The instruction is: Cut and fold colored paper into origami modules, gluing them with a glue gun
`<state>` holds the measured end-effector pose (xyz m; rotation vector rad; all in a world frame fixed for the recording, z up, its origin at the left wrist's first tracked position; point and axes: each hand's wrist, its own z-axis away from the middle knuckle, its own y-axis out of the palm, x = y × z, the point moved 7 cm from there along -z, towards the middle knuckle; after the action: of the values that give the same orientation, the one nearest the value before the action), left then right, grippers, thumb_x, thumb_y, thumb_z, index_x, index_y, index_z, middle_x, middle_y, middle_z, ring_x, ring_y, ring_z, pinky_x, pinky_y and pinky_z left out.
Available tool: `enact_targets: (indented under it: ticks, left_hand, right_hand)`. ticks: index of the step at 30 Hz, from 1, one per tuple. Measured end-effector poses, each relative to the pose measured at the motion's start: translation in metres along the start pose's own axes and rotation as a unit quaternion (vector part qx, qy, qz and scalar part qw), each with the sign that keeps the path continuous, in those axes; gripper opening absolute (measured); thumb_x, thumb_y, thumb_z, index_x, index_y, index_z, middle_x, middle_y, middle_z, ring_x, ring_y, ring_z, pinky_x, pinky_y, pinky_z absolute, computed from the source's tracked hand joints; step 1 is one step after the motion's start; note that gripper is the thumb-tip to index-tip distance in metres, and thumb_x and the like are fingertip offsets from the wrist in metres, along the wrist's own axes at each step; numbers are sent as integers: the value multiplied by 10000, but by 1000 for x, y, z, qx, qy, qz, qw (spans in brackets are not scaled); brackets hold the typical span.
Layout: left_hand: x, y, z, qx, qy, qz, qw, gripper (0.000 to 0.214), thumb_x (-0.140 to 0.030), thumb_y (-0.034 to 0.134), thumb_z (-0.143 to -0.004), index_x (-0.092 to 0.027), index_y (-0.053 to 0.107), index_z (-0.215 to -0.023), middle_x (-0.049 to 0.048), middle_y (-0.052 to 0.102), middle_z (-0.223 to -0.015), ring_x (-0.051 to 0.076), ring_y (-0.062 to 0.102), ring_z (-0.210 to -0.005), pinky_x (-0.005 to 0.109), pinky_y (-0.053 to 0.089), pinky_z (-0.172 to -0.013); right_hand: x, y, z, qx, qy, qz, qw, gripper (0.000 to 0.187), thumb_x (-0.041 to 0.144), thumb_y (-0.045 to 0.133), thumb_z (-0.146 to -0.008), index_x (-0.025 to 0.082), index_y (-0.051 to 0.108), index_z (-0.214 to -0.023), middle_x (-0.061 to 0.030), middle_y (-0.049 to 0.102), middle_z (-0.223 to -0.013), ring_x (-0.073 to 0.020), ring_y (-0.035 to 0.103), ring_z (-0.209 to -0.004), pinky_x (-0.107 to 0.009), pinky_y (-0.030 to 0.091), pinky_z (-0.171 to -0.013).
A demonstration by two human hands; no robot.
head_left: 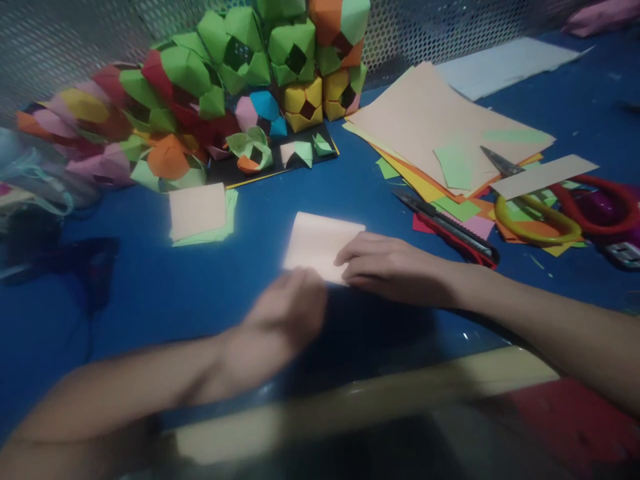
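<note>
A small pale peach square of paper (320, 243) lies on the blue table in front of me, its top edge slightly curled. My right hand (383, 267) is on the paper's right side, with bent fingers gripping that edge. At the lower left corner is my left hand (290, 303), blurred, its fingers curled closed against the paper. The left fingertips are mostly hidden. To the left of the paper lies a small stack of cut squares (197, 210), peach on top and light green beneath.
Folded paper balls (240, 53) in several colours are piled along the mesh at the back. Large coloured sheets (435, 127) lie at the right, with scissors (540, 223) and a red-and-black cutter knife (445, 227) among scraps. A dark glue gun (85, 267) seems to lie at the left.
</note>
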<state>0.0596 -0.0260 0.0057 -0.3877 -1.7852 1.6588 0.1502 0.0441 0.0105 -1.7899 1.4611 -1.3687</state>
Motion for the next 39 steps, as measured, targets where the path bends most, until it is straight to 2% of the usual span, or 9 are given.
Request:
enact_targets:
  ticks: [6,14,19,28,34,39]
  left_hand:
    - [5,-4,-1,-2,-20,-14,1000,295,-84,241,-947,-161,520,-896,13,526,-777,146,533,-697,288,441,-634]
    - [1,-13,-1,-2,-18,-30,999,215,-53,330,-921,-161,503,-851,26,525,-769,163,503,-687,303,418,-630]
    - [-4,-12,-2,13,1,-86,996,212,-26,347,-910,-136,527,-935,41,567,-825,169,528,-735,306,428,-677]
    - [-8,-11,0,0,26,-123,992,145,-33,454,-888,-113,545,-968,47,593,-835,171,561,-763,299,447,-701]
    - [-8,-6,-1,-18,23,-97,995,194,-67,411,-916,-103,552,-1044,88,630,-978,187,578,-899,340,450,-839]
    - [-24,3,-6,-13,85,-98,991,232,-144,426,-929,-45,573,-1078,160,645,-1108,241,573,-1044,411,381,-972]
  right_hand:
    - [1,1,0,14,10,7,1000,230,161,461,-914,163,657,-793,-109,666,-975,-184,568,-872,-315,449,-767]
    - [1,0,0,18,3,8,1000,236,150,466,-909,162,662,-778,-106,672,-978,-184,576,-868,-310,442,-759]
    - [2,-1,0,20,-10,-4,1000,237,135,464,-905,158,667,-784,-109,679,-977,-195,593,-898,-326,448,-781]
    - [-2,-1,2,49,10,-24,998,251,56,454,-830,152,678,-893,-121,676,-1051,-214,594,-983,-348,472,-817]
    - [-2,0,2,44,1,-20,999,273,46,436,-836,149,682,-894,-119,679,-1050,-215,592,-988,-354,478,-830]
    - [-3,1,4,21,-2,-28,999,266,58,436,-852,157,681,-884,-119,681,-1042,-200,592,-967,-346,481,-824]
